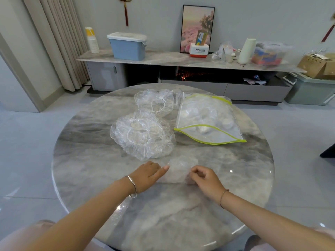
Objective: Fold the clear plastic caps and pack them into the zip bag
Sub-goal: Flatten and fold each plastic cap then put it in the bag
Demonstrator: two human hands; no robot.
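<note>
Fingers (164, 168) of the left hand (146, 176) lie straight, pinning the part-folded cap (181, 169) to the worktop (90, 160). The right hand (204, 180) pinches its edge, apparently securing the fold. The zip bag (208, 136) gapes beyond.

- Table (87, 160): grey and white marble veining.
- Zip bag (206, 113), far right: clear, yellow-green edging.
- Open caps (143, 136), left: clear.
- Near folded cap (179, 171): clear, whitish.
- Far storage box (127, 48): pale blue, white lid.
</note>
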